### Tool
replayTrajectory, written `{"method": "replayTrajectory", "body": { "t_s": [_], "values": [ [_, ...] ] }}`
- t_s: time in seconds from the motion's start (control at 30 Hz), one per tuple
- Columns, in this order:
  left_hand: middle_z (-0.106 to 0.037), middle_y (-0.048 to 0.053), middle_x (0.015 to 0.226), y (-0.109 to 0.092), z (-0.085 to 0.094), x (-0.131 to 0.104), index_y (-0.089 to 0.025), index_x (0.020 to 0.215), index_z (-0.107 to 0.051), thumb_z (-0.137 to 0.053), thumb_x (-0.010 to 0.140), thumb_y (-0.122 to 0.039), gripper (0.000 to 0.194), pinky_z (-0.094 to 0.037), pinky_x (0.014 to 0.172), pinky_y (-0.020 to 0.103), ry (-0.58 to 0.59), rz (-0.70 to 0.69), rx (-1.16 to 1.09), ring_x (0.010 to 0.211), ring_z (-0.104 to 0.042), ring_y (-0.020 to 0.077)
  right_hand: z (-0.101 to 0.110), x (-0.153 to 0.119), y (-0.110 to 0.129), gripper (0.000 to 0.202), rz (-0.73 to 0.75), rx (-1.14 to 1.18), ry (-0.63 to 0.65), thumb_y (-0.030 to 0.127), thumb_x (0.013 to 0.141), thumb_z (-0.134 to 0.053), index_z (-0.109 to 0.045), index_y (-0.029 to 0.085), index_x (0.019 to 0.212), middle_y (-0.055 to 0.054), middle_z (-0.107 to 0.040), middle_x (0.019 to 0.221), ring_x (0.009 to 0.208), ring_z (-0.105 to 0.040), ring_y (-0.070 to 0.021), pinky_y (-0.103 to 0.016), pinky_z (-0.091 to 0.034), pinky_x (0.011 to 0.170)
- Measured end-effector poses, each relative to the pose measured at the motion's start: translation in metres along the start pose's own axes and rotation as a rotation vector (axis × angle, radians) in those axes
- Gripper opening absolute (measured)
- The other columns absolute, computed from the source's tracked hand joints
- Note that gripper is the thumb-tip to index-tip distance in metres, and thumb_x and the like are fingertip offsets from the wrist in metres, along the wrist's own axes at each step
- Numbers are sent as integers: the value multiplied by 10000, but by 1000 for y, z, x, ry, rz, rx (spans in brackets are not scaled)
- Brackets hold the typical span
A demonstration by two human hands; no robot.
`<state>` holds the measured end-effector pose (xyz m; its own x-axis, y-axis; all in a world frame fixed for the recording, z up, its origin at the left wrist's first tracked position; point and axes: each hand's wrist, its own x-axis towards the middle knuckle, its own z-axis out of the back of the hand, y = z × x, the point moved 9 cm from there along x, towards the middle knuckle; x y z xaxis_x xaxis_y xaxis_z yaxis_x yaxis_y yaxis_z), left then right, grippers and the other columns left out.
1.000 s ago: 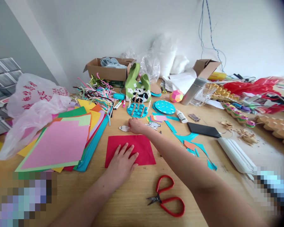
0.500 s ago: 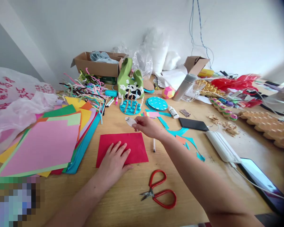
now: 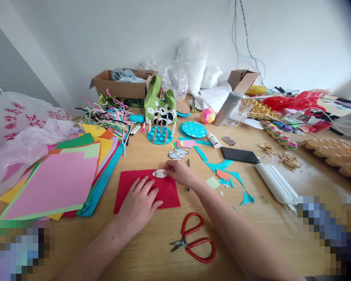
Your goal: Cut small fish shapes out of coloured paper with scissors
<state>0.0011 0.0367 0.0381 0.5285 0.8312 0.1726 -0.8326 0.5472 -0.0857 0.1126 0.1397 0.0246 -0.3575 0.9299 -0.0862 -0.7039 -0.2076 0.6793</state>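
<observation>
My left hand (image 3: 142, 201) lies with spread fingers on a red sheet (image 3: 171, 195) on the wooden table. Pinched in my right hand (image 3: 178, 171) is a small white paper fish (image 3: 158, 173), at the upper edge of the red sheet. More grey-white fish cutouts (image 3: 178, 153) lie just beyond that hand. A dark pen (image 3: 188, 164) is beside my right hand, partly hidden by it. Red-handled scissors (image 3: 185, 242) rest with parted blades nearer to me.
Stacked coloured sheets (image 3: 52, 179) lie at the left. Blue scraps (image 3: 219, 166), a black phone (image 3: 240, 154) and a white power bank (image 3: 276, 182) are at the right. Behind stand a green panda bag (image 3: 158, 107) and a grey bottle (image 3: 227, 109).
My right hand has come down toward me with the paper fish, from above the table to the red sheet's top edge. My left hand stays on the sheet. The other fish cutouts are now visible.
</observation>
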Motion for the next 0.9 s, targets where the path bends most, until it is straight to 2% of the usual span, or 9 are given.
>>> {"method": "replayTrajectory", "body": {
  "t_s": [0.1,0.2,0.3,0.43,0.6,0.7,0.83,0.9],
  "values": [
    [-600,137,1295,-6,2,8,-155,1153,-663,-537,909,-326,324,-407,1056,489,30,-8,15,1243,-501,321,-7,-2,5,142,31,-66,-27,69,815,-592,-703,131,877,-83,-672,867,829,-618,-189,-280,-457,763],
    [-594,166,1280,-12,0,18,-128,1203,-626,-550,898,-329,373,-445,1004,469,74,6,31,1212,-517,325,-7,-7,6,157,88,-208,-88,117,858,-584,-704,128,959,-117,-635,967,972,-589,-234,-328,-437,882],
    [-593,181,1262,-15,-5,26,-117,1178,-632,-547,899,-339,367,-482,928,455,109,37,47,1164,-540,323,-2,-13,0,214,135,-265,-156,103,879,-551,-679,135,1047,-124,-610,1033,1001,-580,-237,-340,-447,902],
    [-618,176,1212,-18,-9,29,-117,1103,-654,-544,901,-327,310,-490,859,465,99,43,90,1104,-559,328,9,-22,-13,223,185,-187,-241,87,869,-557,-663,159,1052,-113,-594,1028,1024,-564,-246,-368,-466,906],
    [-610,169,1239,-17,-11,25,-132,1109,-637,-574,890,-330,302,-471,842,473,20,35,121,1123,-548,333,6,-29,-21,284,278,-113,-225,133,820,-651,-643,194,1097,-95,-585,1029,996,-554,-253,-422,-483,907],
    [-609,158,1248,-14,-11,23,-143,1134,-620,-576,889,-344,320,-459,847,472,5,22,89,1124,-540,322,5,-28,-24,299,315,-73,-205,141,829,-642,-642,202,1121,-99,-582,1044,1003,-557,-253,-442,-483,918],
    [-612,144,1253,-7,-12,25,-155,1074,-627,-572,890,-367,285,-452,853,480,-5,23,-22,1110,-542,319,7,-28,-24,253,354,-36,-186,167,849,-625,-654,194,1099,-113,-576,1070,1023,-561,-260,-454,-481,926],
    [-621,138,1242,1,-9,26,-158,1067,-626,-545,907,-333,251,-455,867,491,-46,50,-140,1110,-546,317,8,-29,-22,233,361,-44,-177,185,866,-608,-650,179,1096,-122,-573,1066,1027,-558,-267,-455,-482,922]
  ]
}}
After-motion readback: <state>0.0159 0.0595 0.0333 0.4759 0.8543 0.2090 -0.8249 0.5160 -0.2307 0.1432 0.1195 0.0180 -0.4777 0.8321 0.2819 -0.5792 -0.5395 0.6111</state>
